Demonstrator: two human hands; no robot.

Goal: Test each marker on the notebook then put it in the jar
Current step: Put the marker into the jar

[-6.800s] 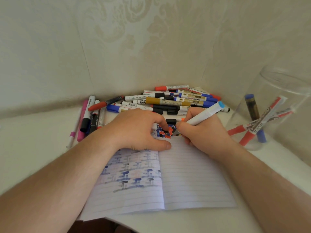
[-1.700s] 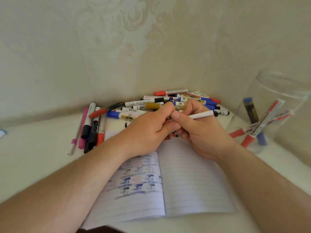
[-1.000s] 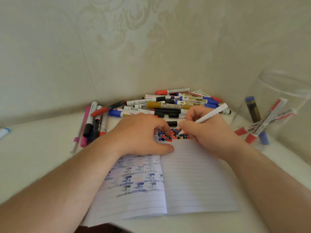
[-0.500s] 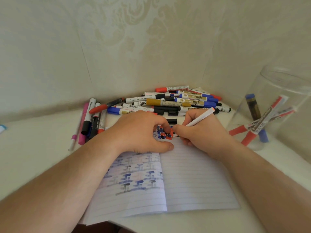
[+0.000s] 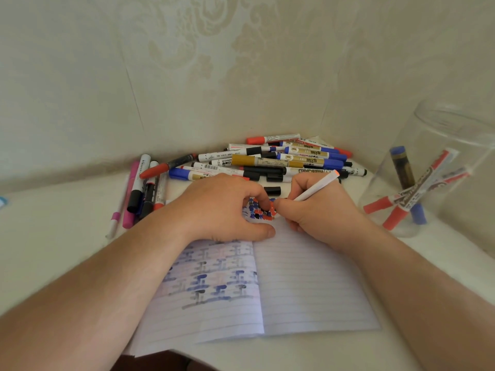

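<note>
An open lined notebook (image 5: pixel 308 285) lies in front of me, with a patch of blue, black and red test marks (image 5: pixel 258 211) at the top near the fold. My right hand (image 5: pixel 316 212) grips a thin white marker with an orange end (image 5: pixel 317 187), its tip down on that patch. My left hand (image 5: pixel 222 207) rests flat on the left page, fingers curled, and I cannot see anything in it. A clear jar (image 5: pixel 439 167) at the right holds several red and blue markers. A pile of markers (image 5: pixel 273 162) lies behind the notebook.
More markers (image 5: pixel 142 188), pink, black and red, lie in a row to the left of the notebook. A loose black cap (image 5: pixel 272 190) sits just beyond my hands. Patterned walls meet in a corner right behind the pile. The table's front edge runs below the notebook.
I swapped the blue-ended marker for the thin white one, with both hands together on it 1.7 s ago. Since then my left hand lies on the page and the tip has moved across the marks.
</note>
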